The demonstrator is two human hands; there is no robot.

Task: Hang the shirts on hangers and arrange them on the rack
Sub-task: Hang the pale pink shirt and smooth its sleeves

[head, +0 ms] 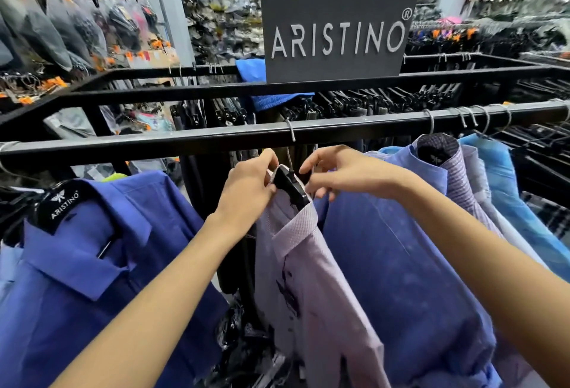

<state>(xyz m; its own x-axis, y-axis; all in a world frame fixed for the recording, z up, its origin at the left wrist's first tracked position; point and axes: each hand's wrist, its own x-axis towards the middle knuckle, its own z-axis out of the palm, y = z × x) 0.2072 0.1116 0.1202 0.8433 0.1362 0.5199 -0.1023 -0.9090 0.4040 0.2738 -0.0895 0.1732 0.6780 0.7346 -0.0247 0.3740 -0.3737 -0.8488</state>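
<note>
Centre of frame: I have both hands on the pale lilac textured shirt (308,264), which hangs on a black plastic hanger (290,187) whose metal hook (290,130) is already over the black metal rack rail (185,138).

Left hand (246,184): fingers curled round the collar and the hanger's neck from the left, gripping. Right hand (336,172): fingertips (311,167) bent down at the hanger's right side, thumb and forefinger look to be pinching collar fabric or the hook stem; can't tell which, the contact is hidden.

Key relation: hanger neck sits directly between the two hands, just below the rail. Its long axis tilts from upper left to lower right, so the shirt hangs turned toward me, not square to the rail. Left hand is closer and has the firmer hold.

Neighbours: royal blue shirt with black branded collar tag (92,264) at lower left, well apart; mid-blue shirt (401,264) touching on the right.

My read: next is squaring the collar, then sliding right.
</note>
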